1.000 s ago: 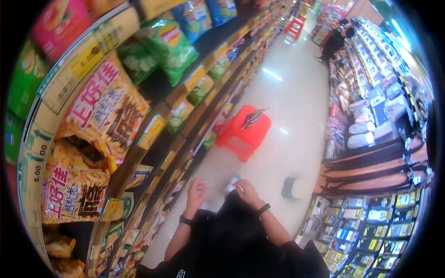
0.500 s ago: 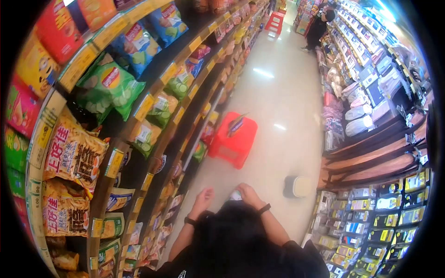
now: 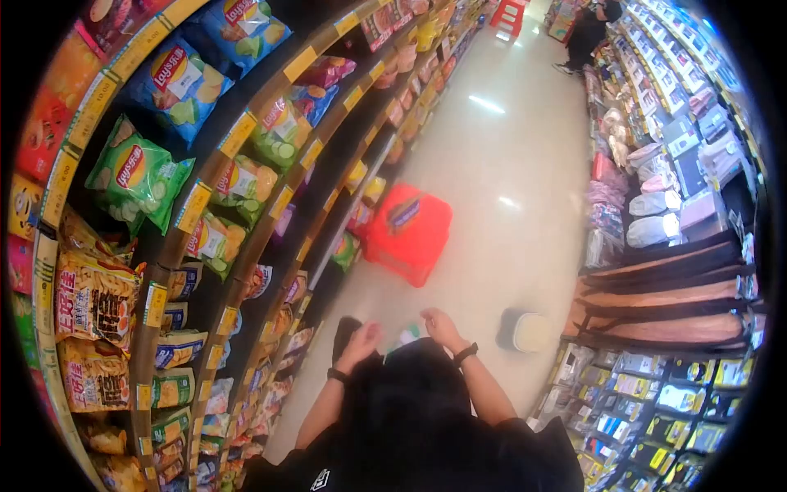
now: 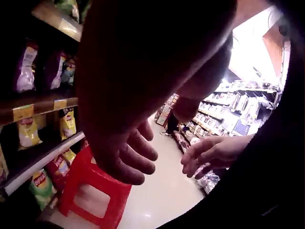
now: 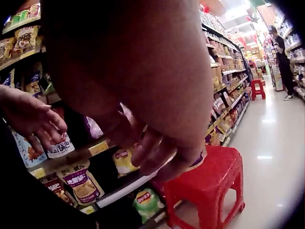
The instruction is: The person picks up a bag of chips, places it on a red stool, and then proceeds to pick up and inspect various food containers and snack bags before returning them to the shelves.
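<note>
My left hand hangs in front of my body with loosely curled fingers and holds nothing. Level with it, and a short gap to the right, my right hand is empty too, its fingers loosely bent. The left wrist view shows both hands apart, palms roughly toward each other. Beyond them on the floor stands a red plastic stool, with a dark printed packet lying on its seat. The stool's legs show in the right wrist view. Between the hands, lower down, a small white-and-green thing is partly hidden.
Shelves of snacks line the left, with green chip bags and orange noodle-snack bags. A pale-topped bin stands at right, near racks of packaged goods. Farther along the aisle are another red stool and a person in black.
The head view has swung left, bringing more of the snack shelves in. My right hand has come away from the small white-and-green thing that it overlapped. A dark shape now shows beside my left hand.
</note>
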The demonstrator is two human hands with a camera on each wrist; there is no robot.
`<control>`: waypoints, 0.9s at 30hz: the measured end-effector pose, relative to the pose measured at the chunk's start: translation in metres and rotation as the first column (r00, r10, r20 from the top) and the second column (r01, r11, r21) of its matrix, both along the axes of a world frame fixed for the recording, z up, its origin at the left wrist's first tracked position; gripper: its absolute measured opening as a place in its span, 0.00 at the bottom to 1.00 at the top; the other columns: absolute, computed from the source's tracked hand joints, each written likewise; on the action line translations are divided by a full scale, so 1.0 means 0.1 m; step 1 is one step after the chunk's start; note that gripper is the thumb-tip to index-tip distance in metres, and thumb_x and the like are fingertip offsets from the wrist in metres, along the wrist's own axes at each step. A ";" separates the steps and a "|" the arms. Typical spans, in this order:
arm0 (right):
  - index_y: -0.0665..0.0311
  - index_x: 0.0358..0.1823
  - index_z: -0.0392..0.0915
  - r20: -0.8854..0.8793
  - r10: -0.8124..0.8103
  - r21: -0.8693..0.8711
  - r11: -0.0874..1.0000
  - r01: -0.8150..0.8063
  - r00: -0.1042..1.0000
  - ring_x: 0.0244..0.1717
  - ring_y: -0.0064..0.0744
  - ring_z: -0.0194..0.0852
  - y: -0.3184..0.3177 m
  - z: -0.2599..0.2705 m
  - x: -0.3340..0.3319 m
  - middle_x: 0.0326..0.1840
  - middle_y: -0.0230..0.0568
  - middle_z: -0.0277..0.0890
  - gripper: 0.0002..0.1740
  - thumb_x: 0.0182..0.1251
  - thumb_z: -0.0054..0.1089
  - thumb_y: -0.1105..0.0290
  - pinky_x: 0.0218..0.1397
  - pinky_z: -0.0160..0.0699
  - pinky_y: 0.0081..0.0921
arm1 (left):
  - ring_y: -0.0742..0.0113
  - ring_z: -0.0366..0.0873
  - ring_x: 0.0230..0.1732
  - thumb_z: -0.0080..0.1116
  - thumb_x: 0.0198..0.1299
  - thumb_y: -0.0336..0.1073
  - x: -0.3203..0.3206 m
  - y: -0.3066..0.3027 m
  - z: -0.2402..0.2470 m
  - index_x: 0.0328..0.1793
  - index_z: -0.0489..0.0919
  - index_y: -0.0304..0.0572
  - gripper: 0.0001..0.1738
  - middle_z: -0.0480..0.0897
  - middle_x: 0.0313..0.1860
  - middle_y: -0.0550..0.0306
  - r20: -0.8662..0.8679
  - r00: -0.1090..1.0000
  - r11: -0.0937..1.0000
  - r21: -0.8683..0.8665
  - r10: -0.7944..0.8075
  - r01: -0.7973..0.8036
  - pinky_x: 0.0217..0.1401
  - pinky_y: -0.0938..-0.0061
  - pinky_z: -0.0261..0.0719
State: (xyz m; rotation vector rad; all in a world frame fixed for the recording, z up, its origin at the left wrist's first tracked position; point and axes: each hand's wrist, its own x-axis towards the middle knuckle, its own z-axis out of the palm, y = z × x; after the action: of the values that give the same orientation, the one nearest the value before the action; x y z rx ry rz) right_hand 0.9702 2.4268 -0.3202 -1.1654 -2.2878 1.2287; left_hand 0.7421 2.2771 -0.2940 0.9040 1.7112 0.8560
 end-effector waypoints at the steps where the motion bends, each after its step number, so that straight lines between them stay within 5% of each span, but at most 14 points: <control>1: 0.68 0.43 0.81 0.022 0.007 -0.005 1.000 -0.006 1.000 0.48 0.56 0.78 0.09 0.00 0.00 0.44 0.54 0.80 0.11 0.62 0.51 0.75 0.54 0.77 0.42 | 0.59 0.83 0.50 0.61 0.64 0.41 0.02 0.05 0.02 0.61 0.74 0.41 0.22 0.84 0.50 0.48 0.003 1.000 1.000 -0.004 -0.025 0.025 0.54 0.66 0.81; 10: 0.68 0.50 0.78 -0.049 -0.004 -0.029 1.000 0.003 0.999 0.43 0.48 0.82 0.95 -0.13 -0.42 0.44 0.54 0.80 0.14 0.64 0.56 0.72 0.50 0.80 0.38 | 0.60 0.84 0.43 0.62 0.63 0.47 -0.05 0.88 -0.01 0.57 0.74 0.40 0.24 0.84 0.42 0.49 -0.047 0.999 1.000 0.009 -0.004 0.005 0.49 0.65 0.82; 13: 0.69 0.52 0.77 0.184 -0.028 -0.216 0.974 0.068 0.983 0.40 0.44 0.82 1.26 -0.25 -0.51 0.42 0.53 0.81 0.16 0.64 0.57 0.71 0.49 0.80 0.35 | 0.61 0.83 0.45 0.63 0.63 0.41 -0.13 1.35 -0.19 0.63 0.72 0.40 0.25 0.83 0.46 0.50 0.009 1.000 1.000 0.007 -0.002 0.002 0.48 0.68 0.82; 16: 0.69 0.57 0.74 0.122 -0.055 -0.125 0.990 0.070 0.991 0.41 0.43 0.81 1.53 -0.46 -0.55 0.46 0.52 0.79 0.21 0.62 0.58 0.72 0.48 0.80 0.34 | 0.59 0.84 0.45 0.65 0.60 0.39 -0.23 1.83 -0.49 0.74 0.58 0.41 0.39 0.83 0.45 0.48 -0.014 1.000 1.000 0.011 -0.021 0.021 0.48 0.68 0.82; 18: 0.68 0.60 0.72 0.122 -0.086 -0.087 0.991 0.097 0.989 0.43 0.44 0.80 1.76 -0.42 -0.68 0.50 0.54 0.78 0.23 0.62 0.58 0.73 0.48 0.80 0.35 | 0.58 0.84 0.47 0.66 0.59 0.38 -0.32 2.14 -0.54 0.80 0.46 0.43 0.50 0.83 0.45 0.45 0.069 0.997 0.996 0.080 0.035 -0.040 0.49 0.66 0.83; 20: 0.66 0.66 0.66 0.139 -0.025 0.063 0.998 0.016 0.990 0.47 0.48 0.78 1.97 -0.38 -0.71 0.57 0.59 0.71 0.30 0.61 0.60 0.73 0.49 0.79 0.36 | 0.57 0.84 0.48 0.66 0.59 0.39 -0.37 2.36 -0.73 0.80 0.45 0.41 0.50 0.83 0.46 0.44 -0.002 0.995 0.995 0.011 0.104 -0.104 0.50 0.66 0.82; 27: 0.59 0.72 0.56 0.289 0.110 0.056 0.990 -0.132 0.951 0.55 0.62 0.72 2.70 -0.03 -0.96 0.68 0.64 0.56 0.38 0.59 0.60 0.74 0.58 0.76 0.46 | 0.57 0.84 0.45 0.66 0.60 0.44 -0.52 2.85 -0.98 0.79 0.41 0.30 0.54 0.83 0.50 0.42 0.046 0.965 0.966 0.000 0.260 -0.260 0.51 0.65 0.82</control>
State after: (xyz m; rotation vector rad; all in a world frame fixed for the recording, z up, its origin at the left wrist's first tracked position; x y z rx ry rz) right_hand 0.8745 2.6966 -0.3230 -1.2635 -2.6272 1.0624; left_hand 0.6903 2.5623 -0.3925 0.6659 1.8136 1.0466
